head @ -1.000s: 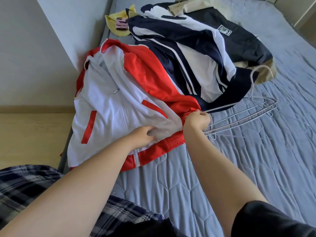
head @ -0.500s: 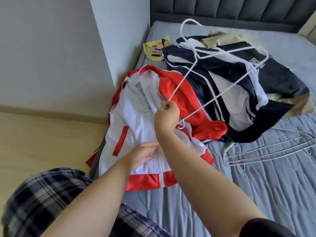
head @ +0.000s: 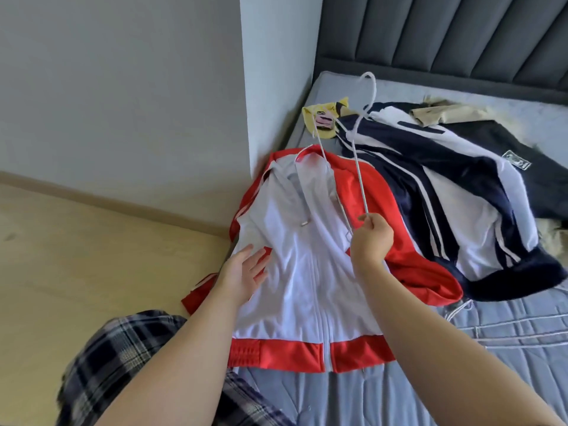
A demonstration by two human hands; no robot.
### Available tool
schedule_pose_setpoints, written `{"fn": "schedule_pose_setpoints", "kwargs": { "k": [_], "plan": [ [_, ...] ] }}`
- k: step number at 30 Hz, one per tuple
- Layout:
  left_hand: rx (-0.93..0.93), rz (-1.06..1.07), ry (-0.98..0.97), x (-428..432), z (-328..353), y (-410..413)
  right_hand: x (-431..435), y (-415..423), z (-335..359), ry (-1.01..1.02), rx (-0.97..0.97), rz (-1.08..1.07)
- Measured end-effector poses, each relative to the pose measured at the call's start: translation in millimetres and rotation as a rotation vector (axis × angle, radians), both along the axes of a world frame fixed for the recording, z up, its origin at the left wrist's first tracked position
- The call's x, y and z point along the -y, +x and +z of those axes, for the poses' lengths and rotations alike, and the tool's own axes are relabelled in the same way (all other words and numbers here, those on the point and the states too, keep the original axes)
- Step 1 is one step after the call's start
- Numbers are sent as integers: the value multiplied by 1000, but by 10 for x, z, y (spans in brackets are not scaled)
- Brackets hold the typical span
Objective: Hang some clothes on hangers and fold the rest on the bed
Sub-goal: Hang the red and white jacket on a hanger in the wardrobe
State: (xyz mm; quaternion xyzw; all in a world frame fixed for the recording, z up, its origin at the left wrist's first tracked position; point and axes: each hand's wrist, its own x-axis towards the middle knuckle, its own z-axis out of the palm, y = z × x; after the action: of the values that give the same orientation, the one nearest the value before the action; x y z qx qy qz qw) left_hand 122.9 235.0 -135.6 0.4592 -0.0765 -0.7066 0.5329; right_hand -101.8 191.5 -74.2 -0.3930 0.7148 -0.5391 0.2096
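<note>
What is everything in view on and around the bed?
white and red jacket: one, white front, red sleeves and hem, bed's near left corner
navy and white jacket: one, heaped to its right
black garment: one, white patch, behind the navy one
beige garment: one, far end of the pile
yellow item: one, far left by the wall
held hanger: one, white, above the first jacket
spare hangers: count unclear, white, on the cover at right
bed cover: one, grey-blue
headboard: one, dark grey
plaid cloth: one, dark blue and white, bottom left
left hand: open, over the first jacket's left side
right hand: pinches the held hanger
</note>
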Motion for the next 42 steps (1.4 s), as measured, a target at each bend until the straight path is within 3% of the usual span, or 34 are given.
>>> {"fn": "schedule_pose_setpoints", "kwargs": {
  "k": [9,14,18,21,24,26,29,38,42],
  "plan": [
    [30,-105,3,-6,-33,-33,-32,-39,-155,-150,-104,-72],
    [38,-47,-29,-10,12,-3,-25,-164,-201,-96,-66,-69],
    [-55,28,-132,10,60,35,51,-396,-284,81,-285,48],
    [-173,113,-155,43,93,97,102,-569,-355,325,-579,100],
    [10,94,40,51,13,82,135,-559,-420,436,-790,212],
    [162,61,152,29,-77,21,150,-419,-479,376,-861,405],
    [157,66,182,55,-156,-27,179,-152,-630,370,-958,655],
    [40,78,152,225,-145,105,398,148,-747,632,-1052,714],
    [43,58,119,371,-169,130,466,200,-707,490,-1137,718]
  ]
}}
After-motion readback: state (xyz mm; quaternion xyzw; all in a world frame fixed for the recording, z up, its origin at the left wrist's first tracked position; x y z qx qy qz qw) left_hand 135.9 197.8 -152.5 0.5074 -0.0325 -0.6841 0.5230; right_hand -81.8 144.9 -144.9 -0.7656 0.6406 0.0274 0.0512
